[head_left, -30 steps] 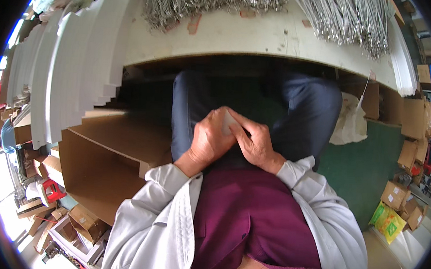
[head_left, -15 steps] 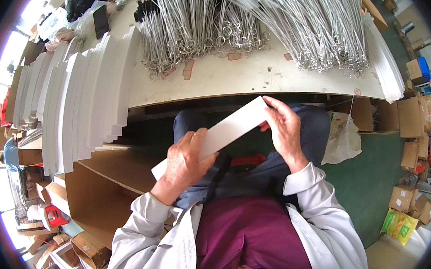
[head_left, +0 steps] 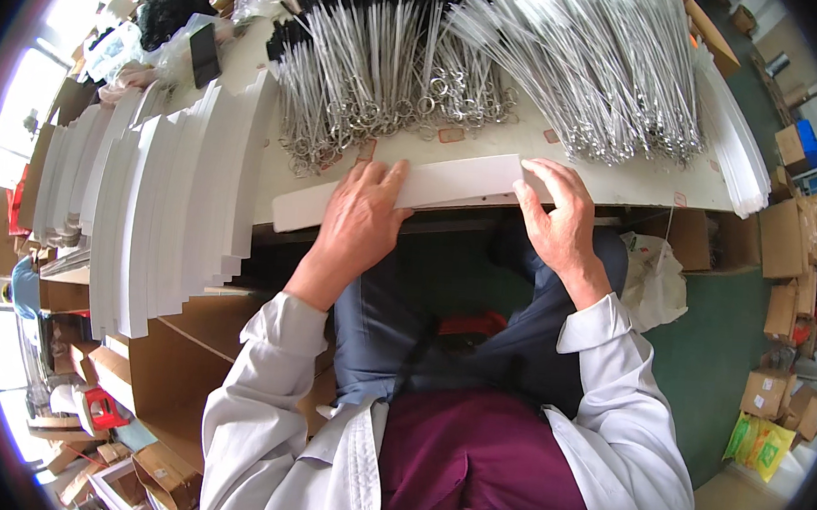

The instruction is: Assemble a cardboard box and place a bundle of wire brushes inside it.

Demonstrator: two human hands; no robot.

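Note:
A long flat white carton strip (head_left: 450, 183) lies along the near edge of the white worktable (head_left: 619, 179). My left hand (head_left: 359, 216) presses down on its left part with fingers spread over it. My right hand (head_left: 558, 217) holds its right end, fingertips on top. Just beyond the strip lie dense bundles of long metal wire brushes with ring ends (head_left: 391, 76), and a second larger heap (head_left: 588, 70) to the right.
Stacks of flat white cartons (head_left: 169, 194) fan along the table's left side. An open brown cardboard box (head_left: 187, 363) stands by my left knee. A white plastic bag (head_left: 655, 279) hangs at right; small cartons (head_left: 789, 306) sit on the green floor.
The hands rose from my lap, where they worked a folded white piece, and brought the opened-out white strip up and forward. It now lies flat on the table's near edge.

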